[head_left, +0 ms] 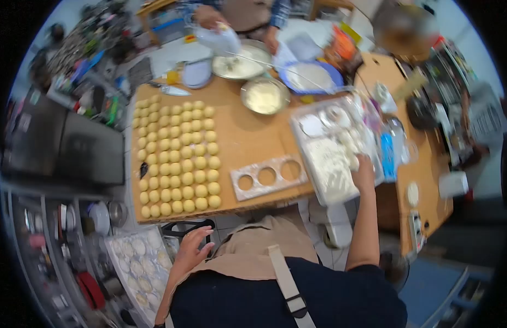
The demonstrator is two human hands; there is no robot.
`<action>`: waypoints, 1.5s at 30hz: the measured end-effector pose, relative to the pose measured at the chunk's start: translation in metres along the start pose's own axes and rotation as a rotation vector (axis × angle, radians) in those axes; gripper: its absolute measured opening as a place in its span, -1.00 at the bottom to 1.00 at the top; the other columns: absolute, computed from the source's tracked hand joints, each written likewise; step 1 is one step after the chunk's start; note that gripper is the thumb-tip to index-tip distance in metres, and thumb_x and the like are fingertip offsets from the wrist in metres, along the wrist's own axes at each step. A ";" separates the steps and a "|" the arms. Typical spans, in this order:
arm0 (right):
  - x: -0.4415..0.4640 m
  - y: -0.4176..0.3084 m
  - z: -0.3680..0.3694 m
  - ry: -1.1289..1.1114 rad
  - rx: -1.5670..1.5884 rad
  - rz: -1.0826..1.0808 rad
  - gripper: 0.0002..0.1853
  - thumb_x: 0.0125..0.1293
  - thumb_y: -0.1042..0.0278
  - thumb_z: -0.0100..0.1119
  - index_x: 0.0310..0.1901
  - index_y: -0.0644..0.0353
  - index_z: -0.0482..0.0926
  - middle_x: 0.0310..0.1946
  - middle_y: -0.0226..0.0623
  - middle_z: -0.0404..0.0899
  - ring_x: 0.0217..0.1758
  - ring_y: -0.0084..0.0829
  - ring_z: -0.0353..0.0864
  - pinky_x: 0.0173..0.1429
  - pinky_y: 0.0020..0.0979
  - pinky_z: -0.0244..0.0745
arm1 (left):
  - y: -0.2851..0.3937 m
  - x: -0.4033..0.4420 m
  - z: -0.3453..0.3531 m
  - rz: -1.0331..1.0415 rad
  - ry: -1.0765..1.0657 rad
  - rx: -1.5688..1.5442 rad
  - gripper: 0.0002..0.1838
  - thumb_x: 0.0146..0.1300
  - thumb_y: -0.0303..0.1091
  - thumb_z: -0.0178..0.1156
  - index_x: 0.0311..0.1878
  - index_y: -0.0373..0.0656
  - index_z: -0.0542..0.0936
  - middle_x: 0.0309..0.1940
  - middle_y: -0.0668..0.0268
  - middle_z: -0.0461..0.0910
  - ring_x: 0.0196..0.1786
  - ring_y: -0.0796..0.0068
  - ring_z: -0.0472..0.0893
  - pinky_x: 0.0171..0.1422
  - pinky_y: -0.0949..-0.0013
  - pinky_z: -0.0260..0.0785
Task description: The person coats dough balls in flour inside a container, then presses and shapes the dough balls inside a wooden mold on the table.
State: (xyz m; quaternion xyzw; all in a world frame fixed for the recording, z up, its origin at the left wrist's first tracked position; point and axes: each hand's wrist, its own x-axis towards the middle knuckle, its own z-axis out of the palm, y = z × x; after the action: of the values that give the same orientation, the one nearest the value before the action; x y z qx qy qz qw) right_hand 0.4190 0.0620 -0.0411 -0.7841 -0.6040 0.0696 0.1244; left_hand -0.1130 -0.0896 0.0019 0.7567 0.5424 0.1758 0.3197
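My right hand [363, 174] reaches down into a clear plastic tray [299, 136] of white flour [329, 164]. Its fingers are bunched together at a pale dough piece [353, 162]; the fingertips are partly hidden. Several more floury dough pieces [349, 136] lie just beyond it in the tray. My left hand [193, 247] hangs in the air off the table's front edge, fingers apart and nothing in it. Between the hands, on the table, lies a flour-dusted board with three round holes [256, 186].
Rows of yellow balls [177, 158] cover the table's left part. Behind stand a bowl of pale filling [264, 97], a larger bowl [240, 68], a blue basin [338, 85] and a knife [174, 91]. A person [251, 13] works opposite. A plastic-covered tray [138, 265] sits low left.
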 end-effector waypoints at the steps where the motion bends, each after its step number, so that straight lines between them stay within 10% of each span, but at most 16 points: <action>1: 0.011 -0.011 0.006 0.011 0.121 -0.056 -0.45 0.06 0.51 0.29 0.16 0.18 0.47 0.16 0.06 0.44 0.28 0.05 0.37 0.34 -0.12 0.30 | -0.002 -0.001 0.000 -0.025 0.030 -0.006 -0.61 0.21 -0.28 0.30 0.09 -0.15 0.53 0.13 0.20 0.56 0.18 0.11 0.53 0.26 0.16 0.33; 15: 0.070 -0.399 0.134 -0.758 0.407 -1.028 -0.48 0.15 0.35 0.32 0.19 0.03 0.48 0.36 0.06 0.24 0.41 0.05 0.25 0.43 -0.14 0.25 | -0.005 -0.032 0.029 -0.291 0.515 -0.086 -0.63 0.22 -0.25 0.31 0.05 -0.15 0.55 0.04 0.15 0.61 0.06 0.06 0.59 0.13 0.13 0.44; 21: 0.079 -0.558 0.199 -0.638 0.272 -1.289 -0.36 0.14 0.31 0.35 0.30 -0.03 0.38 0.43 0.12 0.11 0.46 0.08 0.16 0.45 -0.08 0.20 | -0.041 -0.077 0.027 -0.454 0.628 -0.202 -0.66 0.24 -0.22 0.30 0.05 -0.08 0.55 0.04 0.24 0.62 0.03 0.12 0.61 0.09 0.20 0.45; 30: 0.103 -0.765 0.286 -0.474 -0.047 -1.181 -0.38 0.09 0.46 0.21 0.27 -0.04 0.39 0.30 -0.08 0.35 0.19 -0.03 0.51 0.25 -0.12 0.46 | -0.122 -0.146 0.004 -0.588 0.710 -0.504 -0.61 0.19 -0.35 0.31 0.11 -0.11 0.56 0.10 0.18 0.59 0.21 0.25 0.54 0.29 0.26 0.33; 45: 0.116 -0.810 0.338 -0.348 -0.103 -1.129 -0.51 -0.02 0.45 0.32 0.02 0.04 0.46 -0.01 -0.19 0.46 -0.04 -0.08 0.59 0.00 -0.12 0.54 | -0.151 -0.185 -0.004 -0.659 0.771 -0.580 -0.60 0.15 -0.39 0.31 0.10 -0.14 0.58 0.11 0.14 0.58 0.22 0.24 0.53 0.33 0.27 0.31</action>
State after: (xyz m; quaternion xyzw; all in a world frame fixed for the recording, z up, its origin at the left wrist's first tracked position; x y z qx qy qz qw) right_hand -0.3917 0.4056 -0.1346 -0.3237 -0.9418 0.0909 0.0031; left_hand -0.2866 -0.2295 -0.0822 0.3107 0.7562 0.4712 0.3311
